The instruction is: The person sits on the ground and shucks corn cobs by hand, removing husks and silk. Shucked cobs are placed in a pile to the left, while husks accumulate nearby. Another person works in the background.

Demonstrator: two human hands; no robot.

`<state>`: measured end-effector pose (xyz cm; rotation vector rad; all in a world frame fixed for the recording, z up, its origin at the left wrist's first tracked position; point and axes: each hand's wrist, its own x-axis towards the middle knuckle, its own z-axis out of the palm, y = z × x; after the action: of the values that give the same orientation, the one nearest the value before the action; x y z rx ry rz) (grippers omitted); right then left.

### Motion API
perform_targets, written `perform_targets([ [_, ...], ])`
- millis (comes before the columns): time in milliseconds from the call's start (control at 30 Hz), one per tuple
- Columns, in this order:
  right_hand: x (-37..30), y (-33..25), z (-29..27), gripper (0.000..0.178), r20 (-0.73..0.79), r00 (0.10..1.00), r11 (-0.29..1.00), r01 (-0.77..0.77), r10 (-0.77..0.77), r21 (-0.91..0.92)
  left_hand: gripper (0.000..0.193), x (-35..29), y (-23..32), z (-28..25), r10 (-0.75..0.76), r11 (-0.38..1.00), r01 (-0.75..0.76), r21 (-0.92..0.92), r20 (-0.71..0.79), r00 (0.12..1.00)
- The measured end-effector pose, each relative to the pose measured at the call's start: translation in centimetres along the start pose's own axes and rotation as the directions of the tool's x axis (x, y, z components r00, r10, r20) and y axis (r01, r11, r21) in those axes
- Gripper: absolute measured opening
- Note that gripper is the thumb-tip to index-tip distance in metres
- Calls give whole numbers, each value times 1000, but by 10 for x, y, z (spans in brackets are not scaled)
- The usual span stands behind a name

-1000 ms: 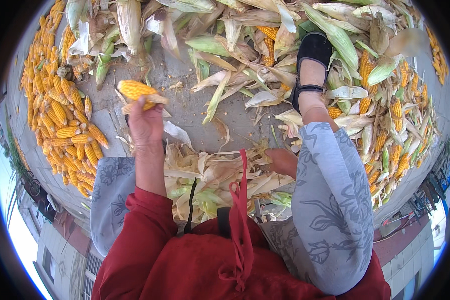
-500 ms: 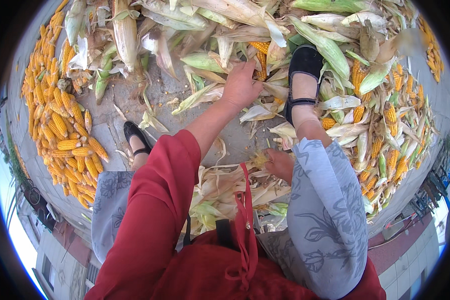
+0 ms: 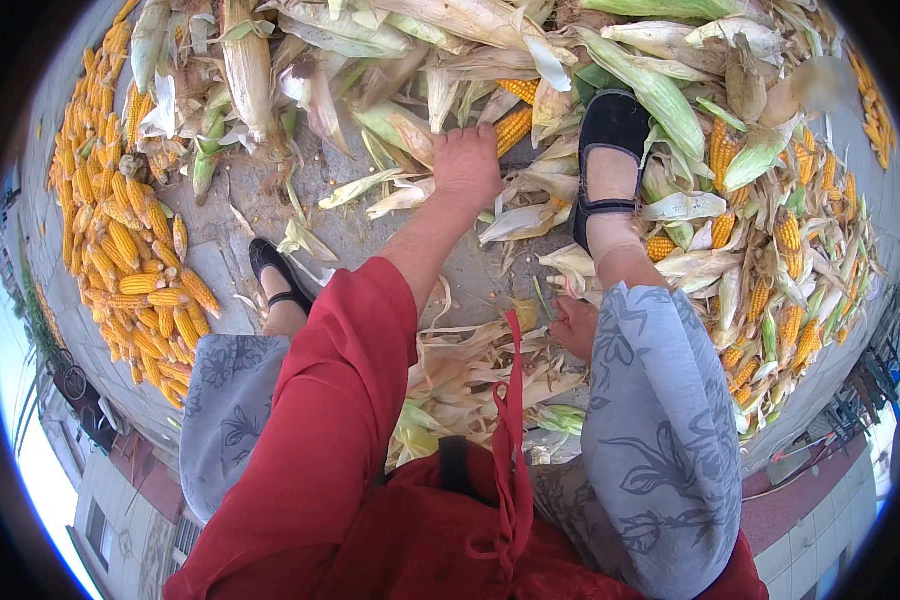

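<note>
- Golden yellow, hard and finely beaded: the cob (image 3: 515, 130) just right of the left grip (image 3: 468, 165), slanted, near end at the fingers, far end among dry leaves.
- Left grip: palm down, fingers bent and partly hidden; cannot tell closed on the cob from merely resting against it.
- Right grip (image 3: 575, 327): low, beside the trouser leg (image 3: 660, 400), fingers loosely curled; cannot tell full from empty.
- Done, judging by the lie of things: a large heap (image 3: 142, 284) of bare cobs, well left of the left grip, tapered, smooth-ended, packed close.
- Also bare: a smaller strip of cobs (image 3: 873, 120), far right of both grips.
- Left: plenty, by the look of it; a thick band of ears beyond the left grip, among them a straw-pale one (image 3: 242, 75) and a long green one (image 3: 655, 95).
- Right of the right grip: a mixed pile (image 3: 760, 290), yellow rows showing between torn leaves.
- Left of the right grip: stripped husks (image 3: 450, 375), papery, creased, cream with some green.
- Beneath everything: grey pavement (image 3: 355, 240), rough, scattered with loose kernels and shreds.
</note>
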<state>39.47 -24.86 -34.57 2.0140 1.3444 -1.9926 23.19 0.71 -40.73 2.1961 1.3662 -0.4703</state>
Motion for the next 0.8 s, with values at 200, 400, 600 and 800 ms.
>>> perform_targets([
  [200, 0, -16, 15, 37, 19, 1000, 982, -10, 6, 191, 68, -88, -69, 18, 58, 313, 340, -887, 375, 925],
  [400, 15, -68, 5, 49, -59, 998, 646, 51, -9, 762, 67, -144, -43, -23, 299, -397, 499, -770, 405, 864],
  [600, 22, -71, 14, 57, -111, 993, 287, 97, 31, 953, 75, -178, -10, -7, 390, 22, 451, -892, 423, 818],
  [800, 21, -44, 23, 52, -216, 928, 401, 81, 303, 912, 57, -174, -54, -4, 274, 839, 128, -529, 614, 740],
])
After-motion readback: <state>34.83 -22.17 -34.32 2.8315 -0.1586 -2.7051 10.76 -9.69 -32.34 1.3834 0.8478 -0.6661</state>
